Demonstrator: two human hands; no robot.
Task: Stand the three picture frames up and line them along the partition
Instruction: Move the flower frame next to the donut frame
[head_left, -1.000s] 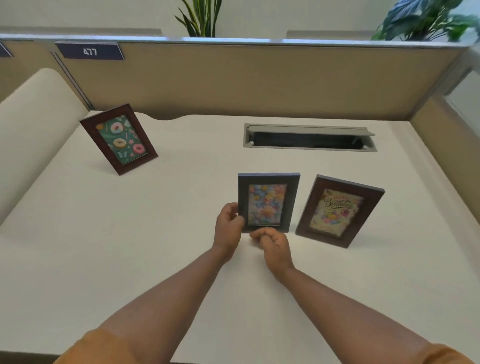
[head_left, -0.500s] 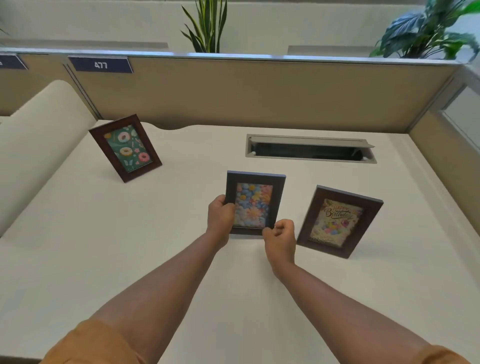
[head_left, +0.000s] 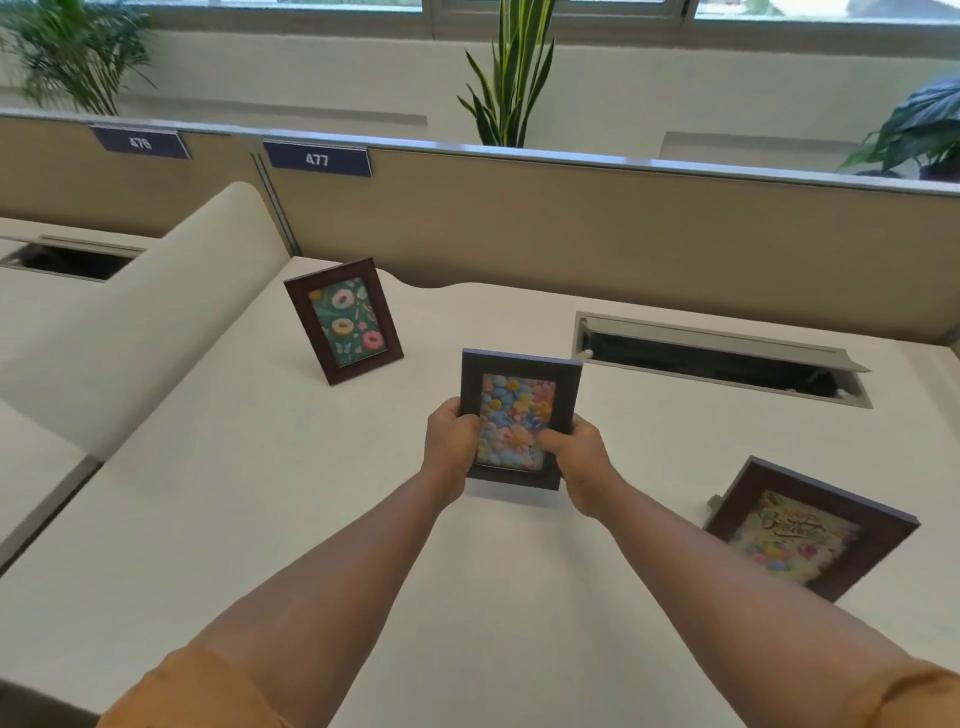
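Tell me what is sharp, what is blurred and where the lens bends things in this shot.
Head view: the flower frame in both hands and the donut frame read sharp; the birthday frame near the right edge is smeared, its lettering soft; the partition top bows from wide-angle distortion; the lighting is soft daylight, with only faint shadows.

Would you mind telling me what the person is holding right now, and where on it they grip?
The flower picture frame, held by both side edges: the left hand on its left edge, the right hand on its right.
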